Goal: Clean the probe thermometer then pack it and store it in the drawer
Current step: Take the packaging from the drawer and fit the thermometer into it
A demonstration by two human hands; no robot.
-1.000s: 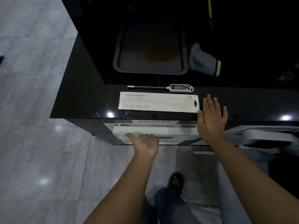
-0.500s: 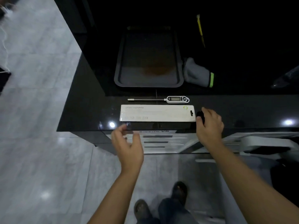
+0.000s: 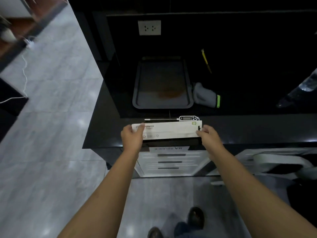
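A long white thermometer box [image 3: 171, 130] is lifted a little off the black counter [image 3: 106, 134], tilted toward me. My left hand [image 3: 133, 137] grips its left end and my right hand [image 3: 206, 135] grips its right end. Just behind the box lies the probe thermometer [image 3: 187, 118], white head with a display to the right, thin metal probe pointing left. Below the counter edge stands a white drawer unit [image 3: 171, 162] with dark handles, its drawers closed.
A dark baking tray [image 3: 163, 85] with a brown stain lies farther back on the counter. A grey glove with a green cuff [image 3: 206, 97] rests to its right. A yellow stick [image 3: 206, 61] and a wall socket [image 3: 149, 27] are behind. Grey tiled floor [image 3: 51, 117] spreads left.
Both hands have come up to the box and taken hold of its ends, lifting its front edge. Earlier the left hand was below the counter at the drawer unit.
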